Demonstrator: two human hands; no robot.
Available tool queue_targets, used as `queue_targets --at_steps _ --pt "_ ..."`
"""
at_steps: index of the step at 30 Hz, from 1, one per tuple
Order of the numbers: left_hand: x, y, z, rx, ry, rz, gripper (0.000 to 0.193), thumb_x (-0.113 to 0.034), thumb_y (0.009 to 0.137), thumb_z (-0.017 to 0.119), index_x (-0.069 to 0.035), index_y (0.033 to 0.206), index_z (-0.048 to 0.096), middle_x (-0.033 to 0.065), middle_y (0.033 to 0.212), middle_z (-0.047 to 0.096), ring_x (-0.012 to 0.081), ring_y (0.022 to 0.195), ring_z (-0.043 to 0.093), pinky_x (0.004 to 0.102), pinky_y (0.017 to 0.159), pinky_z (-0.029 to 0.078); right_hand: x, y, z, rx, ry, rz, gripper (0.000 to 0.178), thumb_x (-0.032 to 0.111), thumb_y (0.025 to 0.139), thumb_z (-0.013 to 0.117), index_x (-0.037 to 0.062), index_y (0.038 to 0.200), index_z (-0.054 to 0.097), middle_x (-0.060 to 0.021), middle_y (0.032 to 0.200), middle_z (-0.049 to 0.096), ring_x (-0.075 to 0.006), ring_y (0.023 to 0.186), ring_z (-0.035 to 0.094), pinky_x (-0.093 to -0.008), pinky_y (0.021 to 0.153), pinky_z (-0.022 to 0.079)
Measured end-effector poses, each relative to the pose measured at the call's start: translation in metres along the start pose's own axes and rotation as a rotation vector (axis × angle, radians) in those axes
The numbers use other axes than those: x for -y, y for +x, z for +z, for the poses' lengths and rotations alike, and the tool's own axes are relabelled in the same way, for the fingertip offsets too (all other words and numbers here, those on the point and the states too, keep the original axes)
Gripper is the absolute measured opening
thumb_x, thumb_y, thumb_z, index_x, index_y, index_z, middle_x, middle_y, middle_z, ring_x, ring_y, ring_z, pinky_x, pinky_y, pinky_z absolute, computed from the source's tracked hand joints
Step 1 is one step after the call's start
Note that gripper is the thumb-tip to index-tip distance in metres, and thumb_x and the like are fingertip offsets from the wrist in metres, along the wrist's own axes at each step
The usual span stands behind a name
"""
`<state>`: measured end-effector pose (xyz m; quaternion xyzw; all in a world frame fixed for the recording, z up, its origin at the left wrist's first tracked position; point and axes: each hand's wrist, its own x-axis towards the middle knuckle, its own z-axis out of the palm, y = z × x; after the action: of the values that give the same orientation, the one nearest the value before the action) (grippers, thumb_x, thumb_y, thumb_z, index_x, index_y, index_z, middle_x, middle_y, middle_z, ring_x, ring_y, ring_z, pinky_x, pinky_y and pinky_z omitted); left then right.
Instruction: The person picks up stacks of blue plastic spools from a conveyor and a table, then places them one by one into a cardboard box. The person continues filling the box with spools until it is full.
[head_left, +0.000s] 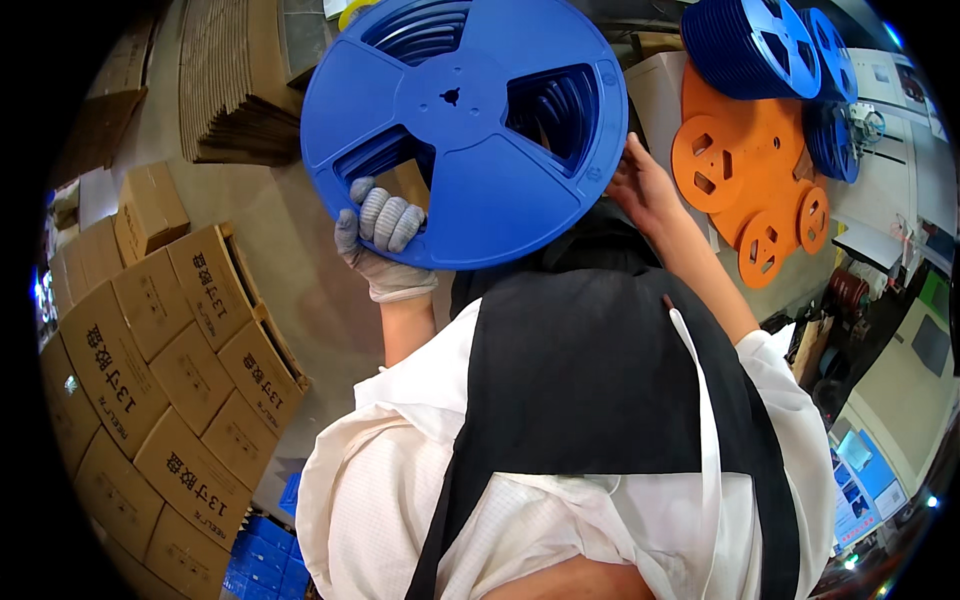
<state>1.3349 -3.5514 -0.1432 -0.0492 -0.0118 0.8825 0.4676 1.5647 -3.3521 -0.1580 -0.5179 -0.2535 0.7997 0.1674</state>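
Observation:
A stack of large blue plastic reels (530, 190) is held up in front of my body, its top disc facing me. Layered rims of the reels beneath show through the cut-out windows. My left hand (390, 225), in a grey knit glove, is closed on the stack's lower left rim, its fingers hooked into a window. At the right rim is my bare right hand (645, 185), gripping the stack's edge; its fingertips are partly hidden behind the reels.
Orange machine parts with round discs (708, 163) stand at the right, below more stacked blue reels (745, 50). Brown cartons (165, 365) are piled on the left. Flattened cardboard (230, 85) leans at the upper left. Blue crates (265, 560) sit at the lower left.

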Motion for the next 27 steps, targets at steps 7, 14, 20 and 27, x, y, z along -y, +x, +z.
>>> queue_targets --at_steps 7,14,20,27 --pt "0.002 0.000 0.012 0.089 0.050 -0.065 0.019 -0.012 0.087 0.059 -0.005 0.098 0.045 -0.0054 0.056 0.035 0.0051 0.045 0.035 0.0211 0.044 0.035 -0.005 0.011 0.031 0.235 0.371 0.185 0.042 0.035 0.093 0.050 0.0002 0.115 0.058 -0.0156 0.109 0.062 -0.0248 0.093 0.062 -0.0409 0.083 0.053" --pt "-0.005 -0.001 0.002 0.041 0.068 -0.067 0.026 -0.016 0.087 0.062 -0.003 0.103 0.046 -0.0048 0.059 0.037 0.0060 0.049 0.038 0.0232 0.050 0.038 -0.014 0.022 0.027 0.340 0.425 0.249 0.070 0.063 0.091 0.034 0.0103 0.136 0.042 -0.0128 0.135 0.045 -0.0304 0.116 0.048 -0.0481 0.097 0.041" --pt "0.007 0.032 0.007 -0.211 0.151 -0.094 0.040 -0.035 0.086 0.066 -0.001 0.105 0.057 -0.0009 0.066 0.044 0.0111 0.057 0.041 0.0287 0.062 0.040 -0.046 0.037 0.020 0.254 0.347 0.491 0.093 0.079 0.082 0.008 0.0137 0.145 0.027 -0.0130 0.146 0.033 -0.0372 0.131 0.035 -0.0616 0.102 0.027" --pt "0.052 0.076 -0.011 -0.566 0.717 -0.323 0.040 -0.037 0.084 0.067 -0.003 0.104 0.060 0.0126 0.098 0.066 0.0274 0.082 0.064 0.0486 0.084 0.051 -0.102 0.059 0.004 0.028 0.151 0.508 0.088 0.066 0.088 0.040 0.0210 0.149 -0.004 -0.0114 0.156 0.002 -0.0354 0.140 0.016 -0.0600 0.107 0.018"
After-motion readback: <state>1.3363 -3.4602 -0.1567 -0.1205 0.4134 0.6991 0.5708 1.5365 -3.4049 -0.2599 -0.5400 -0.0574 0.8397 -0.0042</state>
